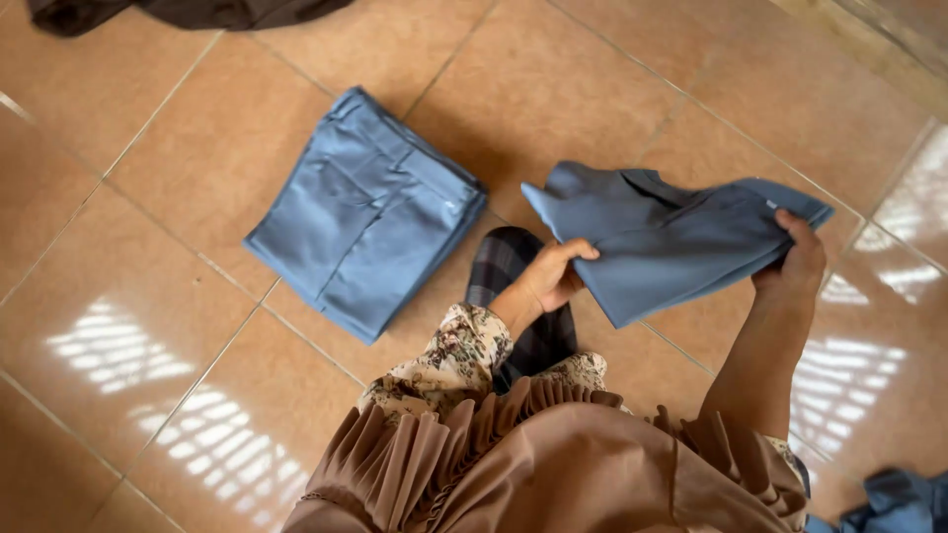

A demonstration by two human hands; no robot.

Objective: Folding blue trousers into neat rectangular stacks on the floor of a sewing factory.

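A brown pleated headscarf (553,464) fills the bottom edge. Above it the left hand (553,274) and right hand (795,262) each grasp an end of a folded blue-grey garment (667,247), held above the tiled floor (148,326). One stack of folded blue trousers (365,212) lies left; one dark cloth (178,12) top left; one blue cloth (904,503) bottom right.

I read this as a home: glossy terracotta floor tiles (148,326), folded blue trousers (365,212) at eleven o'clock.
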